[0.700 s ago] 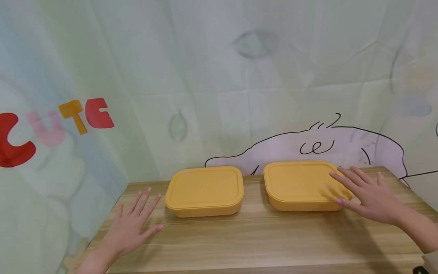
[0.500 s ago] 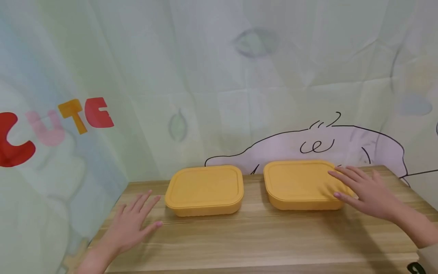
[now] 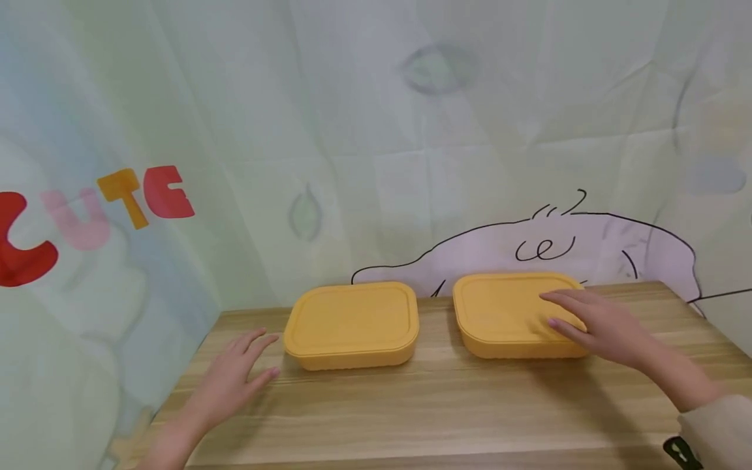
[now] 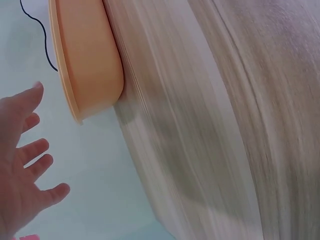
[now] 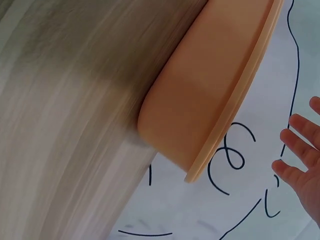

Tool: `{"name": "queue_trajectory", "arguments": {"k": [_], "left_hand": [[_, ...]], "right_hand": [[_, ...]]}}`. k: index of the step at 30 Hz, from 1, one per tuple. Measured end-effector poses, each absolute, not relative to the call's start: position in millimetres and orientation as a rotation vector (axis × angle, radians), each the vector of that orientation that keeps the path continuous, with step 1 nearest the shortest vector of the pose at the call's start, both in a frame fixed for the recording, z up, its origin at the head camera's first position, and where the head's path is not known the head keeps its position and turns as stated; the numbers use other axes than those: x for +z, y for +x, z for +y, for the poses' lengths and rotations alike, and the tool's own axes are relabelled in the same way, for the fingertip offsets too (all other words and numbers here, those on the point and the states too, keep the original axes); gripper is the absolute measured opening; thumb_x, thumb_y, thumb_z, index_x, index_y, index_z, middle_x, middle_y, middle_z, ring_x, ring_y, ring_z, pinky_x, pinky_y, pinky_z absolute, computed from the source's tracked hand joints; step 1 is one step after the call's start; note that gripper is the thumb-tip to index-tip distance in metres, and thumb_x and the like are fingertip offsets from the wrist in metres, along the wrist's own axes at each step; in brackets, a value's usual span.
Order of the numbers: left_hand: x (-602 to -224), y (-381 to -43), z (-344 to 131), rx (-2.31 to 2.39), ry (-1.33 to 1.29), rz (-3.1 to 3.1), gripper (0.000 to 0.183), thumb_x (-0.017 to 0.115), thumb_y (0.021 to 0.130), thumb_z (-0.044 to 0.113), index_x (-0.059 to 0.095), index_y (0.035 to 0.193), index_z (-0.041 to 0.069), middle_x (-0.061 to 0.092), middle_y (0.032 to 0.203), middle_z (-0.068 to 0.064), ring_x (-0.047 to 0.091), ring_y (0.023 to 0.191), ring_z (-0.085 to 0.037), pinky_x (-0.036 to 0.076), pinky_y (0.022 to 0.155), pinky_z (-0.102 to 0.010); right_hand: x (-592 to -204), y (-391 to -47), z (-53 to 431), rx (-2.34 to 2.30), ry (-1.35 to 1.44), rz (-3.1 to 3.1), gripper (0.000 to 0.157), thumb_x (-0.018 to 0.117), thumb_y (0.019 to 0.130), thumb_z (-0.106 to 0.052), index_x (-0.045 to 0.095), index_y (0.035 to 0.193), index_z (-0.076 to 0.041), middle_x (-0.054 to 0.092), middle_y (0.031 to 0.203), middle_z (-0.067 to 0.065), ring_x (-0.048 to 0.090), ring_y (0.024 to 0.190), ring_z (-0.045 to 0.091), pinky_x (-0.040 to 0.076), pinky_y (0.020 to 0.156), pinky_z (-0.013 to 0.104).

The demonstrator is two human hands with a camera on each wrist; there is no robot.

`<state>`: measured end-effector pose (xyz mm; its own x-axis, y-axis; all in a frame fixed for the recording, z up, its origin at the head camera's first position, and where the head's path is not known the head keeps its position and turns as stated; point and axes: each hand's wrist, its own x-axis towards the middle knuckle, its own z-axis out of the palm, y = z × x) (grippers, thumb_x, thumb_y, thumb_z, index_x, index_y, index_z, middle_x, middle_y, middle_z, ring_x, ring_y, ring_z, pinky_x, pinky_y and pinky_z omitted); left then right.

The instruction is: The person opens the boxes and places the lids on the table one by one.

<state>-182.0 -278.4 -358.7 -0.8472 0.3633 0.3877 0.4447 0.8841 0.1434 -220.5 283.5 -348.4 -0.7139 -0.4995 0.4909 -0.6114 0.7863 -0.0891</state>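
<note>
The left box [image 3: 352, 320], yellow and lidded, sits flat at the far edge of the desk [image 3: 435, 408], toward the far left corner. The right box [image 3: 499, 307], its yellow match, sits along the same edge toward the far right corner, with a strip of bare wood between the two. Each lies lid upward, its long axis running left to right, roughly in line with the far edge, its short ends facing the desk's side edges.

The left hand [image 3: 226, 378] hovers just beside the left box's near left corner, thumb and fingers spread apart and slightly bent; it holds nothing, and the left wrist view shows a gap between thumb and box. The right hand [image 3: 611, 329] hovers by the right end of the right box, fingers spread and holding nothing; the right wrist view shows the visible fingers clear of the lid [image 5: 240, 87].

A pale sleeve [image 3: 719, 424] covers the right forearm near the desk's right side. Beyond the far edge hangs a pale green backdrop [image 3: 364, 98] bearing a black-outlined lilac figure [image 3: 482, 251]; colored letters [image 3: 160, 194] reading CUTE stand beyond the left edge.
</note>
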Motion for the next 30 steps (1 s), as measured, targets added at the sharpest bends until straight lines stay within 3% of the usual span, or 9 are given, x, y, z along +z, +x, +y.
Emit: {"name": "queue_trajectory", "arguments": {"k": [6, 15, 25, 30], "left_hand": [[-358, -187, -277, -0.483, -0.621, -2.713, 0.05, 0.071, 0.083, 0.018, 0.052, 0.127, 0.002, 0.049, 0.126, -0.025, 0.044, 0.115, -0.046, 0.036, 0.09, -0.062], [-360, -190, -276, -0.572, -0.611, -2.706, 0.043, 0.068, 0.086, 0.02, 0.055, 0.123, 0.001, 0.056, 0.119, -0.015, 0.052, 0.111, -0.038, 0.042, 0.088, -0.056], [-356, -191, -277, -0.618, -0.549, -2.723, 0.049, 0.066, 0.087, 0.02, 0.049, 0.128, -0.001, 0.054, 0.121, -0.023, 0.049, 0.111, -0.043, 0.04, 0.088, -0.059], [-349, -197, -276, -0.638, -0.513, -2.733, 0.051, 0.065, 0.088, 0.018, 0.045, 0.13, -0.003, 0.054, 0.119, -0.024, 0.053, 0.104, -0.041, 0.044, 0.082, -0.056]], "right_hand": [[-347, -229, 265, 0.365, 0.894, -2.544, 0.038, 0.068, 0.085, -0.02, 0.061, 0.119, -0.005, 0.061, 0.116, 0.013, 0.055, 0.107, 0.033, 0.045, 0.086, 0.052], [-346, -242, 244, 0.412, 0.872, -2.57, 0.034, 0.064, 0.089, -0.021, 0.062, 0.118, -0.003, 0.062, 0.116, 0.013, 0.054, 0.11, 0.034, 0.042, 0.091, 0.051], [-341, -253, 224, 0.47, 0.884, -2.621, 0.034, 0.062, 0.09, -0.021, 0.061, 0.119, -0.003, 0.061, 0.117, 0.015, 0.054, 0.111, 0.036, 0.042, 0.092, 0.052], [-336, -261, 213, 0.473, 0.93, -2.632, 0.034, 0.062, 0.09, -0.02, 0.06, 0.12, -0.002, 0.06, 0.117, 0.014, 0.053, 0.112, 0.035, 0.041, 0.094, 0.051]]}}
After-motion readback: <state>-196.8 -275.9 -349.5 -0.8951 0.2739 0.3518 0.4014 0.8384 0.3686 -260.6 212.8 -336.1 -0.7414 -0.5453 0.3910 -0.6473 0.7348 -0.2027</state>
